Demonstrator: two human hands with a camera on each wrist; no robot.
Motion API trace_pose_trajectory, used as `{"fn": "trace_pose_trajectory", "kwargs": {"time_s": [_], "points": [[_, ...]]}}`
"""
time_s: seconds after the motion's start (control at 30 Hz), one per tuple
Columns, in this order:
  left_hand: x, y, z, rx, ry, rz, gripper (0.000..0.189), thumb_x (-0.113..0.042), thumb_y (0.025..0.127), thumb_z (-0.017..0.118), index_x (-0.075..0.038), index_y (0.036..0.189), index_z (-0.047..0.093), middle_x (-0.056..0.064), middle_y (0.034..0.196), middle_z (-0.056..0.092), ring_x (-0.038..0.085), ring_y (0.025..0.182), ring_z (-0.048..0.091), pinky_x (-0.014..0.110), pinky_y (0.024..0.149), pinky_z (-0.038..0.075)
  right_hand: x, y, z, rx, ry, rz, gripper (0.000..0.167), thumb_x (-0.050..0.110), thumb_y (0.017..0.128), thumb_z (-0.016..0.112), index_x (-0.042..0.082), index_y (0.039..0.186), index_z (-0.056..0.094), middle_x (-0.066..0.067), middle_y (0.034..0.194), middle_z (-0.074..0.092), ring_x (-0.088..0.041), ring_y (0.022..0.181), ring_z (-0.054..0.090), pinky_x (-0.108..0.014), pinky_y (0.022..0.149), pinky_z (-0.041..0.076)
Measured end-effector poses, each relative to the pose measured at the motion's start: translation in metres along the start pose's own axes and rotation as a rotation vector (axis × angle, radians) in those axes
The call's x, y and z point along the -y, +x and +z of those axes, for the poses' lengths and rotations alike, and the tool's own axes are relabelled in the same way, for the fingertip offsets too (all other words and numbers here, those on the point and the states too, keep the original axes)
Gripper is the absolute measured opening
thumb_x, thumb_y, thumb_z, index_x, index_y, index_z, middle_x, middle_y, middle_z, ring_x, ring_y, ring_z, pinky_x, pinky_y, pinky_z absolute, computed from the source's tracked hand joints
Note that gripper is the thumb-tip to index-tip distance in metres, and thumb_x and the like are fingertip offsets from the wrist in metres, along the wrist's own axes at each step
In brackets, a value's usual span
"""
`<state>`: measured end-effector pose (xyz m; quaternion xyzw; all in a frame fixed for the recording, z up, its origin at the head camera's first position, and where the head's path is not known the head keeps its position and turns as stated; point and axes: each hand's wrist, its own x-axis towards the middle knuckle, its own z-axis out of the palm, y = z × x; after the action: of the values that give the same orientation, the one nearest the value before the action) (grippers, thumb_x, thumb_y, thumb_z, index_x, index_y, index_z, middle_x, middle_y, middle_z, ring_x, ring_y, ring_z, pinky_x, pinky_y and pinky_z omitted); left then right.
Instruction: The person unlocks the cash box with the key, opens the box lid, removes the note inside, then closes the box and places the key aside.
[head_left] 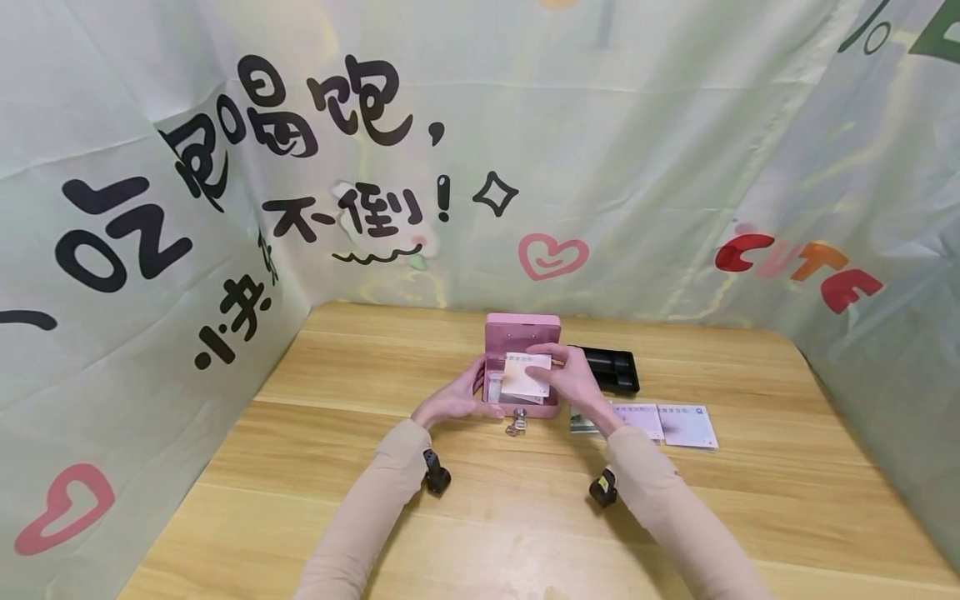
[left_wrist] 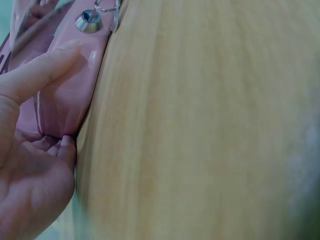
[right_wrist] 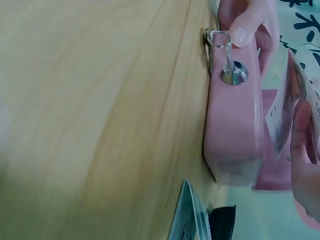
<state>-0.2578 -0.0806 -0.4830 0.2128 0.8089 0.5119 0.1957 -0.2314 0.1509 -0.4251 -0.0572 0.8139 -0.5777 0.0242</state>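
Observation:
A pink metal cash box [head_left: 549, 412] stands on the table with its lid [head_left: 517, 335] raised. My left hand [head_left: 456, 398] grips its left front corner, thumb on the front wall and fingers against the side. Over the open box, my right hand [head_left: 576, 382] pinches a folded stack of banknotes [head_left: 523, 379] between thumb and fingers. More banknotes [head_left: 494, 390] show inside the box, partly hidden by the held stack. A key sits in the lock [right_wrist: 235, 74] on the box front, with a second key [head_left: 513, 430] hanging from its ring.
Behind my right hand lies a black compartment tray [head_left: 622, 372], partly covered by that hand. Folded banknotes lie in a row to the box's right: a greenish stack [head_left: 585, 422], a purplish one [head_left: 642, 418] and a bluish one [head_left: 688, 427]. A printed cloth [head_left: 637, 208] hangs behind the table.

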Motion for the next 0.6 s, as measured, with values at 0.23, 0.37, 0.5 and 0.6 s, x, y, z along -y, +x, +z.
{"fn": "trace_pose_trajectory", "kwargs": {"time_s": [0.23, 0.37, 0.5, 0.6], "points": [[0.003, 0.002, -0.001, 0.007, -0.011, 0.012, 0.120, -0.014, 0.075, 0.086, -0.015, 0.163, 0.005, 0.018, 0.169, 0.015, 0.036, 0.157, 0.018, 0.054, 0.129, 0.016, -0.003, -0.009, -0.014, 0.018, 0.061, 0.014, 0.042, 0.010, 0.088, 0.075, 0.003, 0.129, 0.066, -0.022, 0.125, 0.068, -0.006, 0.084, 0.066, -0.019, 0.075, 0.058], [0.001, 0.001, 0.000, 0.005, -0.017, 0.009, 0.120, -0.013, 0.075, 0.086, -0.016, 0.163, 0.005, 0.019, 0.169, 0.015, 0.036, 0.157, 0.017, 0.055, 0.129, 0.016, -0.005, -0.014, -0.022, 0.026, 0.124, 0.023, 0.044, 0.009, 0.089, 0.074, 0.000, 0.131, 0.064, -0.023, 0.124, 0.067, -0.004, 0.082, 0.069, -0.020, 0.073, 0.060], [0.000, 0.001, 0.000, 0.013, -0.049, 0.013, 0.119, -0.010, 0.076, 0.085, -0.014, 0.163, 0.003, 0.018, 0.170, 0.012, 0.035, 0.157, 0.015, 0.053, 0.130, 0.015, -0.009, -0.020, -0.032, 0.025, 0.131, 0.015, 0.045, 0.011, 0.090, 0.074, 0.000, 0.132, 0.063, -0.018, 0.123, 0.068, -0.003, 0.081, 0.069, -0.020, 0.072, 0.060], [0.000, 0.002, 0.000, 0.021, -0.067, 0.019, 0.120, -0.008, 0.076, 0.084, -0.013, 0.163, 0.002, 0.017, 0.170, 0.011, 0.033, 0.158, 0.013, 0.050, 0.130, 0.014, -0.012, -0.025, -0.039, 0.024, 0.129, -0.001, 0.047, 0.014, 0.090, 0.074, -0.001, 0.133, 0.062, -0.011, 0.120, 0.070, -0.003, 0.082, 0.069, -0.020, 0.073, 0.059]]}}
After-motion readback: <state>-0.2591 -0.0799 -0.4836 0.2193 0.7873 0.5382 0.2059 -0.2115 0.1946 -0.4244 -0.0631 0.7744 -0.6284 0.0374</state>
